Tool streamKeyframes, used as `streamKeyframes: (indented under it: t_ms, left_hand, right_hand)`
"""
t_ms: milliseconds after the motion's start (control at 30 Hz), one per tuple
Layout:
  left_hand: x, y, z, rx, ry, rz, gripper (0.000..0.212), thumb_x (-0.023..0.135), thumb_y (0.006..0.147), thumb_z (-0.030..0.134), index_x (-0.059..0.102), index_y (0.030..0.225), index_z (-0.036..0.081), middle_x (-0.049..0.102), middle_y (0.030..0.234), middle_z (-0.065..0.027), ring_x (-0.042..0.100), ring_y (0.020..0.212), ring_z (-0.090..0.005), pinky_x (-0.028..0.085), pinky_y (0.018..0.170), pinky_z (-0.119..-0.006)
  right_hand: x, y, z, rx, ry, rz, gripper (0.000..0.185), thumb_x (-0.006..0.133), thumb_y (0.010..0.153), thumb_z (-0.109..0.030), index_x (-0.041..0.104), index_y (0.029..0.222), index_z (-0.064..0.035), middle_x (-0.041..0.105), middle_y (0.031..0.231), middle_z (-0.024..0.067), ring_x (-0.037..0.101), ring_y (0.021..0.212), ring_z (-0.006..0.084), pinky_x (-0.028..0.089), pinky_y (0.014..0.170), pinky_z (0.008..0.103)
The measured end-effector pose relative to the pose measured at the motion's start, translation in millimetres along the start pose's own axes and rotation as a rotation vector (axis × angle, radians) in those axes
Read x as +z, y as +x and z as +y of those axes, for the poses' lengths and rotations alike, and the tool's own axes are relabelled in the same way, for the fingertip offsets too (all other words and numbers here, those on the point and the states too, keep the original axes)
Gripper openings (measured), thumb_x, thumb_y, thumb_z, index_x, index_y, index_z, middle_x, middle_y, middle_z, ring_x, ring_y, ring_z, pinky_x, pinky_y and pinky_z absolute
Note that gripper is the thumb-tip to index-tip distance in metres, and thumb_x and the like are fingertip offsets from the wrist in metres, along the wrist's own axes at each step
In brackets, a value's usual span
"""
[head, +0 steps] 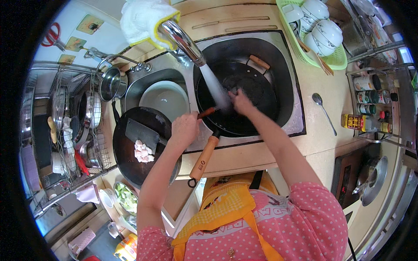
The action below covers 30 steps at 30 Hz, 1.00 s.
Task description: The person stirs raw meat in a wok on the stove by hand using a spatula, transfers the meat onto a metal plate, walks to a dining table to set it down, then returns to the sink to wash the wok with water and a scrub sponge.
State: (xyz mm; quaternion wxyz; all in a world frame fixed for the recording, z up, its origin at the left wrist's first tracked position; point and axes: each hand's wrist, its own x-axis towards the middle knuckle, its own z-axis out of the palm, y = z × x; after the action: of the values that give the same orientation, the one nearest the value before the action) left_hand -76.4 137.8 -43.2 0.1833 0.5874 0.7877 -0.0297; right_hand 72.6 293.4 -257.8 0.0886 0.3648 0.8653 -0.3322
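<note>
My left hand (pixel 186 130) grips the reddish-brown handle (pixel 206 113) of a tool whose far end is lost in splashing water. My right hand (pixel 242 102) is beside the stream, fingers bent; blur hides whether they hold anything. Both are over a large black wok (pixel 251 86) in the right sink basin, its long wooden handle (pixel 204 158) pointing towards me and its short wooden grip (pixel 259 62) at the far side. Water (pixel 212 81) pours from the chrome faucet (pixel 183 40). Left of my left forearm, a second wok (pixel 127 166) holds a spatula (pixel 138 132) and pale chunks (pixel 143 152), apparently fatty meat.
A white basin (pixel 165 96) sits in the left sink bowl. A green dish rack (pixel 338 63) with bowls and chopsticks stands back right, near a spoon (pixel 323 112). Condiments including a bottle (pixel 356 122) fill the right rack. Chopped green vegetables (pixel 126 197) are lower left; an induction cooker (pixel 344 177) is right.
</note>
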Motion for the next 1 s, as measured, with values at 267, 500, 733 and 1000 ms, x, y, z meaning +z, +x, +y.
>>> streamKeyframes:
  t_ms: [267,500,733,1000]
  left_hand:
    - [-13,-8,8,0.012,0.131,-0.051,0.030,0.057,0.080,0.020,0.058,0.109,0.012,0.061,0.067,-0.0150,0.061,0.059,-0.0325,0.049,0.054,-0.042]
    - [-16,-13,-1,0.031,0.170,-0.081,0.029,0.057,0.080,0.020,0.057,0.107,0.009,0.060,0.064,-0.0147,0.061,0.058,-0.0314,0.048,0.051,-0.040]
    - [-14,-20,-11,0.030,0.124,-0.068,0.024,0.056,0.080,0.020,0.057,0.103,0.010,0.059,0.064,-0.0138,0.061,0.057,-0.0317,0.048,0.050,-0.040]
    - [-16,-14,-3,0.002,0.257,-0.082,0.025,0.052,0.079,0.014,0.056,0.102,0.007,0.060,0.064,-0.0118,0.063,0.057,-0.0290,0.049,0.051,-0.038]
  right_hand:
    - [29,5,12,0.048,0.077,-0.054,0.071,0.052,0.079,-0.005,0.014,0.140,-0.0024,0.035,0.130,0.0196,0.042,0.112,0.0378,0.039,0.092,0.0446]
    - [12,20,52,-0.013,-0.438,0.263,0.040,0.047,0.079,-0.009,0.047,0.118,-0.0030,0.048,0.108,0.0140,0.048,0.101,0.0320,0.043,0.082,0.0393]
    - [-14,9,-33,-0.083,0.280,-0.092,0.040,0.032,0.091,-0.012,0.037,0.130,-0.0173,0.040,0.126,0.0162,0.050,0.104,0.0378,0.042,0.088,0.0453]
    - [-3,16,-23,0.001,0.086,-0.132,0.050,0.042,0.081,-0.002,0.035,0.131,-0.0020,0.042,0.120,0.0220,0.054,0.099,0.0323,0.046,0.082,0.0411]
